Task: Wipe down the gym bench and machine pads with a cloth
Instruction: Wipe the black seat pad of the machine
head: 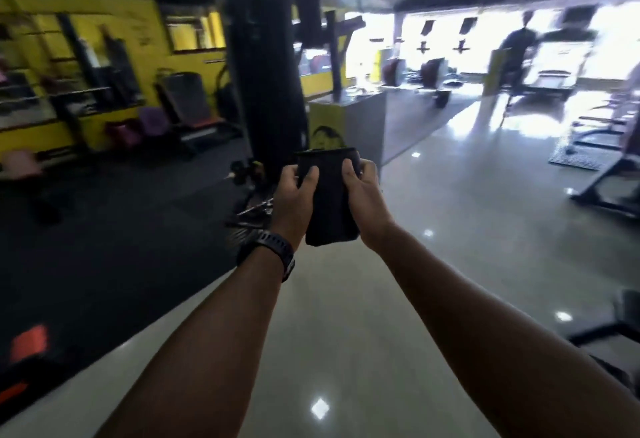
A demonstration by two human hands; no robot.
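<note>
Background gym machines blurred, indistinct; folded dark cloth (329, 195) held between left hand (294, 195) and right hand (363, 195), thumbs clamped on it

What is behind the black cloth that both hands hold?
Behind the cloth stands a yellow cabinet, beside a black pillar; the cloth covers the cabinet's lower part.

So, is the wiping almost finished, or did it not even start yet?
Nothing looks wiped yet, though the picture is blurry. Right now the left hand and right hand both grip a folded dark cloth, held up in the air over the floor and touching no equipment. Left to do: all of it, like the bench by the yellow wall, far from the hands.
</note>
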